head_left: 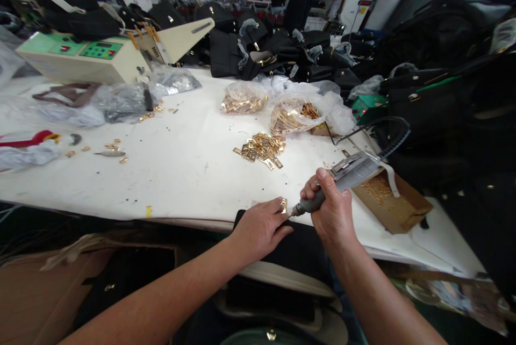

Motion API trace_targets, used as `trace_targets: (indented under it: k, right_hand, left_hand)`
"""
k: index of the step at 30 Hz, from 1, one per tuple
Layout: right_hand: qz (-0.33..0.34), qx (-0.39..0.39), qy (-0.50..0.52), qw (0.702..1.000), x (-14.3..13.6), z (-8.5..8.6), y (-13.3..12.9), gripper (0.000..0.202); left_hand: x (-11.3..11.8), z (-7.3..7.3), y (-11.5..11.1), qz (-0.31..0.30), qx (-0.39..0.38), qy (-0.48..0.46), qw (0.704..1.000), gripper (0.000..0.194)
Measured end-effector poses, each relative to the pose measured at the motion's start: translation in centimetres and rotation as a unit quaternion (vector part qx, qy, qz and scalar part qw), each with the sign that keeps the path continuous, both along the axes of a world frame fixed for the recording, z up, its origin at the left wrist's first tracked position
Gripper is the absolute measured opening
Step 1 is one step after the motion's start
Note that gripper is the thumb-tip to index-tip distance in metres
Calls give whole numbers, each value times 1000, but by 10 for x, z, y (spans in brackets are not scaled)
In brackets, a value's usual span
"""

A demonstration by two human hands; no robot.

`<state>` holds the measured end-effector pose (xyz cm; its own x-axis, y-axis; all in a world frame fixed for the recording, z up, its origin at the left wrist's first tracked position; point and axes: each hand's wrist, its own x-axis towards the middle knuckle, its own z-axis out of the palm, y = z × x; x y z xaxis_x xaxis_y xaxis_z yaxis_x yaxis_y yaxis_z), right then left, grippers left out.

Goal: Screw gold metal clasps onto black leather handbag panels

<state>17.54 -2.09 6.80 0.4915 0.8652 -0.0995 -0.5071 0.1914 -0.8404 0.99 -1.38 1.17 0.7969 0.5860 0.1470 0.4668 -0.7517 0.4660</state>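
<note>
My right hand (334, 208) is wrapped around a grey electric screwdriver (350, 175), its bit pointing left and down. The tip meets the work beside the fingers of my left hand (260, 229). My left fingers press a small gold metal plate (284, 206) against the edge of a black bag (304, 243); how the fingertips grip it is partly hidden. The bag lies at the near table edge with its light-lined opening toward me. A pile of similar gold plates (262, 149) lies on the white table (193, 167) just beyond my hands.
A cardboard box of tiny gold screws (397, 208) stands at right. Plastic bags of gold fittings (298, 114) sit behind the pile. A machine with green panels (84, 57) is back left; black bags (229, 52) crowd the rear. A person (304, 1) is beyond.
</note>
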Motion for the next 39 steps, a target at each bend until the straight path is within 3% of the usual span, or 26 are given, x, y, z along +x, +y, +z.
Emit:
trace_targets:
  k: [5,13,18,22,32,39]
  right_hand:
    - [-49,27,-74,996,2,0,16,37]
    - [-57,-37,-172,983,-8,-30,34,36]
    - [-43,-39,-187,981,-7,-38,33,35]
    - [-13,-35,-232,972,-7,-36,30,35]
    - [132,-91,-367,917,-15,-22,39,31]
    - [159,-50,-334,928,-22,-15,41,34]
  left_hand:
    - [-1,-1,-1,-3,-2,7,1000,20]
    - [0,-1,0,-10,-13,5,1000,22]
    - [1,-1,1,-6,-9,-1,1000,20]
    - [1,-2,1,-5,-13,-4,1000,20]
    - [2,-2,2,6,-42,10,999,20]
    - [3,5,0,27,-46,4,999,18]
